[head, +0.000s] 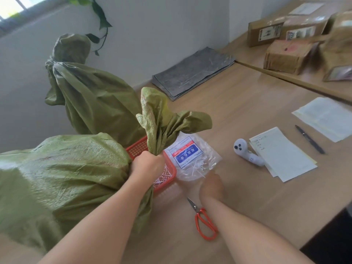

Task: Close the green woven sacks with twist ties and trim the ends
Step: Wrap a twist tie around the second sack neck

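Head cam: left hand (147, 164) grasps neck of near sack (66, 168), partly blocking red basket (137, 147); far sack (91, 96) behind, 2 total; right hand (211, 187) blurry, grip can't tell; 1 scissors (198, 209).

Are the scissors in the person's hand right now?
No, the scissors lie flat on the table, with nothing gripping them.

Olive green and red on pale wood.
Olive-green weave on near sack (57, 178) and far sack (91, 96); red grid mesh on basket (137, 147); orange-red handles on scissors (204, 221); blue-and-red label on clear bag (190, 157); black pen (309, 139); light wood-grain table (247, 111).
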